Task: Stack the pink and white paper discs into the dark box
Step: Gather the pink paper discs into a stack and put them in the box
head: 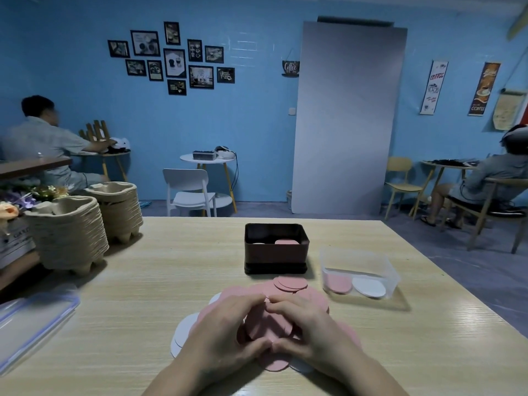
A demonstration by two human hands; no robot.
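Both hands rest on a loose heap of paper discs near the front edge of the pale wooden worktop [143,281]. The left hand [225,335] and the right hand [311,330] face each other, thumbs meeting at the near side and fingertips meeting at the far side, so together they ring a small bunch of pink discs [265,324] in the middle of the heap. The fingers of each hand are curled in against that bunch and press on its edges; whether the bunch is lifted clear of the heap or just squeezed together on it is hard to tell from this angle.

More pink discs spread out under and beyond the hands, with a few overlapping ones [290,283] lying just in front of the dark box [275,258]. White discs [183,330] stick out from under the pink ones at the left side of the heap, and a sliver of white shows at the near right.

The dark box stands open beyond the heap, near the middle of the worktop. Inside it a pink stack sits at the right and something pale at the left. Just to the right of the box is a clear plastic tub [360,277] holding a pink disc and a white disc side by side. At the far left stand two piles of cardboard trays [71,235].
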